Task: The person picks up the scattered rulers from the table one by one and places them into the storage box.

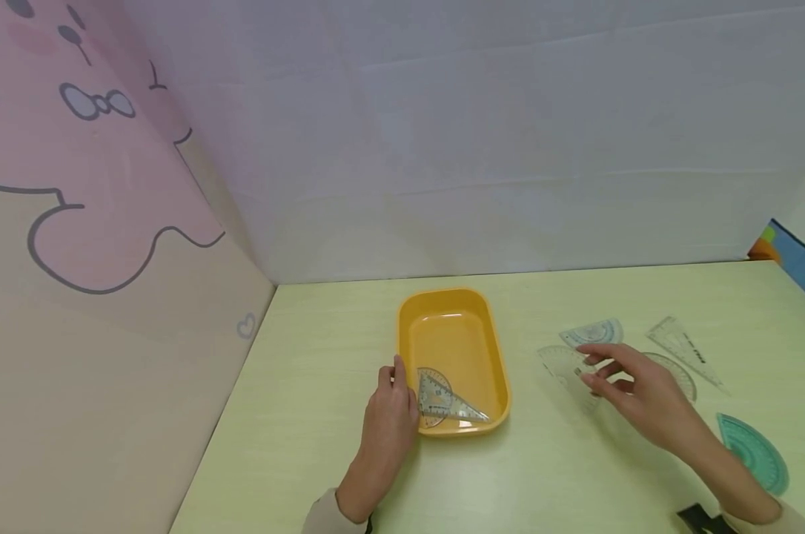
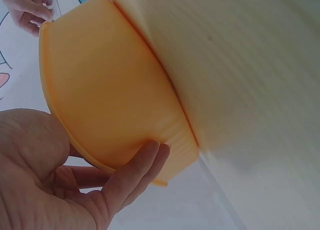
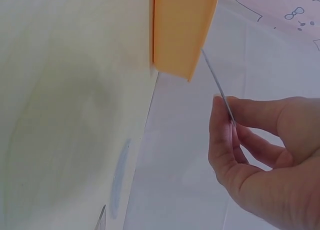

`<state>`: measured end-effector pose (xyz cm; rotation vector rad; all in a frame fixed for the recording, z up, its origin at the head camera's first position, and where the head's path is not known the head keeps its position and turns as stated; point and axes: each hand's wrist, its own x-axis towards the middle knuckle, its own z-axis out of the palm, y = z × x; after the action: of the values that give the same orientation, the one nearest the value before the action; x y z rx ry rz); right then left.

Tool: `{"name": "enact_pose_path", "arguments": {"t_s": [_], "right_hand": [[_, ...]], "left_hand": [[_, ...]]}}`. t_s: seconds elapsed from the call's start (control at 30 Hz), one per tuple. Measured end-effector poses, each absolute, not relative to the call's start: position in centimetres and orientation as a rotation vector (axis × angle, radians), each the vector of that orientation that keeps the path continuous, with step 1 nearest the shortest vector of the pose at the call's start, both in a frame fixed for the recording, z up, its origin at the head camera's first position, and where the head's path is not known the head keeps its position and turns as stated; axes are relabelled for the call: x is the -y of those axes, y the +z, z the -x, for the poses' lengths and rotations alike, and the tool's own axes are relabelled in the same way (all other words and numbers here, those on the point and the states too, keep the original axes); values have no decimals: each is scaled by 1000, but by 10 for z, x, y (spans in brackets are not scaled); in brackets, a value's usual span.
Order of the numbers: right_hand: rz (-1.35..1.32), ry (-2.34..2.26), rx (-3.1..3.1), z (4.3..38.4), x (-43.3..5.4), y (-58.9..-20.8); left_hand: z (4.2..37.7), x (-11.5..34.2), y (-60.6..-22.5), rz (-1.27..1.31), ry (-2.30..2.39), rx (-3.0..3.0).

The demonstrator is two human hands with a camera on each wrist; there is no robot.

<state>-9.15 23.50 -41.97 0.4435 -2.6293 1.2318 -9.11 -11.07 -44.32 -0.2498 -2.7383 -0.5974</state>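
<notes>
Clear measuring piece (image 1: 561,363): pinched by thumb and fingers of your right hand (image 1: 643,397), raised above the table (image 1: 309,334), right of the yellow tray (image 1: 452,345). Tray: gripped at its edge by your left hand (image 1: 391,415); contains overlapping set square (image 1: 468,412) and small protractor (image 1: 442,379). Green protractor (image 1: 756,454): farther right.

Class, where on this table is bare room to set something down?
The table is bare between the pink-figured wall and the yellow tray, alongside the left hand; also from the tray to the head view's bottom edge. It's crowded around the right hand, with protractors and a clear triangle.
</notes>
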Motion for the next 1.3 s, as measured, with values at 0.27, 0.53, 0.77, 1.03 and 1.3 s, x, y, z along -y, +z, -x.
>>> {"name": "enact_pose_path", "arguments": {"t_s": [0.27,0.53,0.77,1.03,1.3], "right_hand": [[-457,1284,2617,95,-226,-416],[-452,1340,2609,99,-217,-413],[-451,1393,2582,104,-210,-412],[-491,1447,2554,110,-198,-410],[-478,1455,2574,114,-192,-406]], "left_hand": [[91,112,-443,263,-583,2725],[92,111,-444,269,-577,2721],[93,112,-445,262,-582,2724],[94,113,-447,260,-593,2719],[93,111,-446,261,-577,2731]]}}
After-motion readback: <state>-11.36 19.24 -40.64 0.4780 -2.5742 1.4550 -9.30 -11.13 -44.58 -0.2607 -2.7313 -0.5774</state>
